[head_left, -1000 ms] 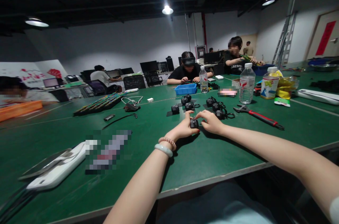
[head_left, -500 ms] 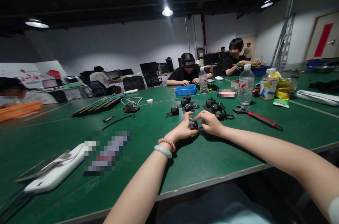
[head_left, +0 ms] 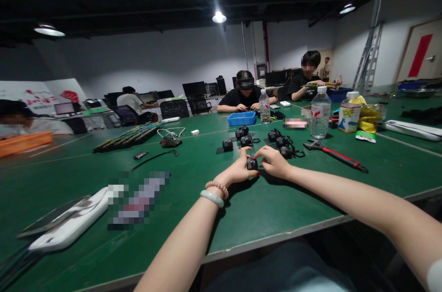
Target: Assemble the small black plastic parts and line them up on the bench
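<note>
My left hand (head_left: 241, 167) is closed around a small black block-like device (head_left: 252, 163), thumb and fingers on its sides, just above the table. My right hand (head_left: 274, 161) is curled at the right of that device, its index fingertip at the top edge. Whether a small part is pinched in the right fingers is too small to make out. Just beyond my hands lie several similar black devices, one group on the left (head_left: 244, 141) and another on the right (head_left: 283, 152), with black loops and thin dark strips by them.
Right of my hands lies a red-handled adjustable wrench (head_left: 340, 155). Behind it stand a water bottle (head_left: 319, 114) and a labelled bottle (head_left: 349, 114). A blue tray (head_left: 241, 119) sits before a co-worker (head_left: 244, 91). At left are a white device (head_left: 74, 223) and a cable bundle (head_left: 134, 135).
Both hands stay at the black device with almost the same grip. The view has shifted very slightly. The co-worker at the far right has turned their head.
</note>
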`<state>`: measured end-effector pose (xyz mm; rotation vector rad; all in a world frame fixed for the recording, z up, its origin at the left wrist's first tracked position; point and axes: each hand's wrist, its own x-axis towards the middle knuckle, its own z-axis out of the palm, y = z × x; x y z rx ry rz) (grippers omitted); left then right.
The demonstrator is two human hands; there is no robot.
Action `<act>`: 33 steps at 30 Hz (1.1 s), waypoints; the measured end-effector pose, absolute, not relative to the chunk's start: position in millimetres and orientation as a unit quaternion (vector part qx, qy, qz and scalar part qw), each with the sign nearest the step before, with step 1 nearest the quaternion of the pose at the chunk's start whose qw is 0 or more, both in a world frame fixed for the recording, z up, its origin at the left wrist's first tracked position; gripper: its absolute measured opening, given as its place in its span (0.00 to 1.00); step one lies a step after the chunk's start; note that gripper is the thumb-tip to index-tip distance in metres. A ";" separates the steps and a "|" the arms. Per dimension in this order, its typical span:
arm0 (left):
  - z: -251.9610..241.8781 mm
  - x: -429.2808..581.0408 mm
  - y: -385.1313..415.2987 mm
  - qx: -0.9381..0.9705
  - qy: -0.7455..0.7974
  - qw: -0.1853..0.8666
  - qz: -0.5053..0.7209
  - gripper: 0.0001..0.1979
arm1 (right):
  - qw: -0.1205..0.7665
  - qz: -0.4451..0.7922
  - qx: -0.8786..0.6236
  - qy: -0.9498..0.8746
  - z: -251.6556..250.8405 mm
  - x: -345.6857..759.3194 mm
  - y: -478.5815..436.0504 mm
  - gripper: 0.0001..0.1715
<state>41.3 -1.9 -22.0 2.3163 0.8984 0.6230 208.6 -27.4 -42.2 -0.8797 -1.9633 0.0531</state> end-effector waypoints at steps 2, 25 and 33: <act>-22.2 41.3 -1.7 0.868 0.333 0.284 0.235 0.37 | 0.474 0.024 -0.360 -0.803 -42.5 208.9 -27.2 0.21; -22.1 42.0 -2.4 0.872 0.321 0.291 0.230 0.36 | 0.453 0.034 -0.378 -0.807 -44.5 209.7 -24.5 0.21; -21.0 42.9 -3.8 0.867 0.325 0.291 0.241 0.36 | 0.447 0.034 -0.378 -0.810 -43.1 209.1 -25.0 0.21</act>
